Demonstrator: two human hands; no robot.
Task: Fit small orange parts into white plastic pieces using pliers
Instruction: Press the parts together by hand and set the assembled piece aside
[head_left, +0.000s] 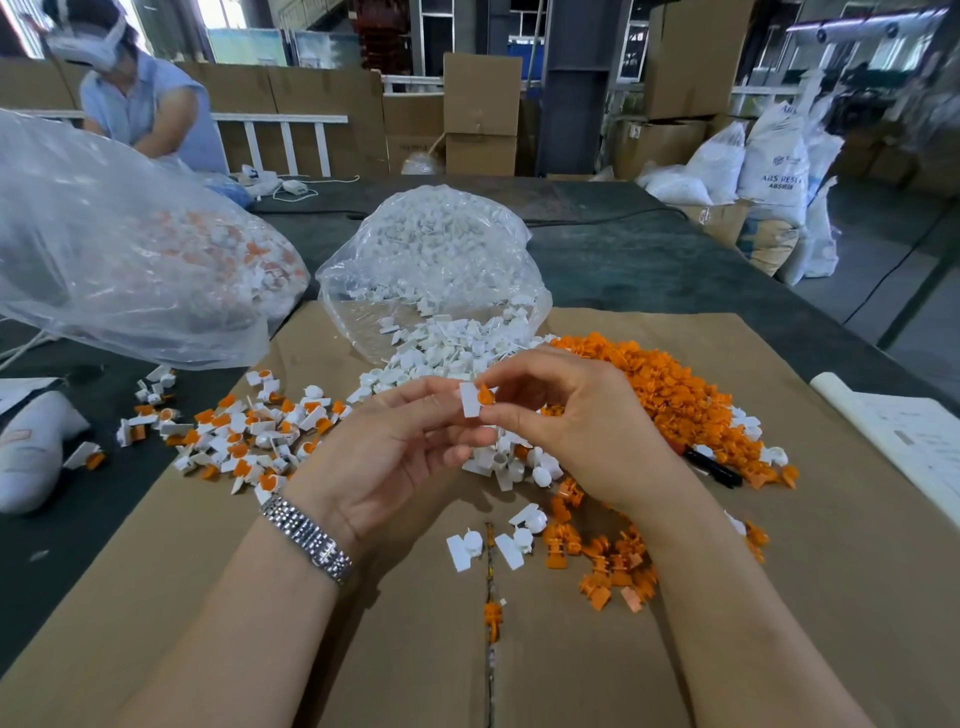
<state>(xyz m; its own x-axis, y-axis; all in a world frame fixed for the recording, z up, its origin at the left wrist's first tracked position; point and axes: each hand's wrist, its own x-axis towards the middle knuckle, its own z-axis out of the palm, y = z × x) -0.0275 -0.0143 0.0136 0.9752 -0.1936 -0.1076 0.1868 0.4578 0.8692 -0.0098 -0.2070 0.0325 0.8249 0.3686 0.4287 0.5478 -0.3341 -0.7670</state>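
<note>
My left hand (387, 452) pinches a white plastic piece (471, 399) by its flat tab, held above the cardboard. My right hand (566, 415) pinches a small orange part (485, 395) against the top of that white piece. A heap of loose orange parts (670, 395) lies to the right. White pieces spill from an open clear bag (431, 270) behind my hands. Joined white-and-orange pieces (249, 436) are scattered on the left. A dark-handled tool (711, 467), possibly pliers, lies beside the orange heap.
A brown cardboard sheet (363, 649) covers the dark table. A large clear bag (130, 249) of joined pieces sits at the left. A few white pieces (493, 545) and orange parts (613, 566) lie near my wrists. Another person (145, 104) works at the far left. Papers (909, 441) lie right.
</note>
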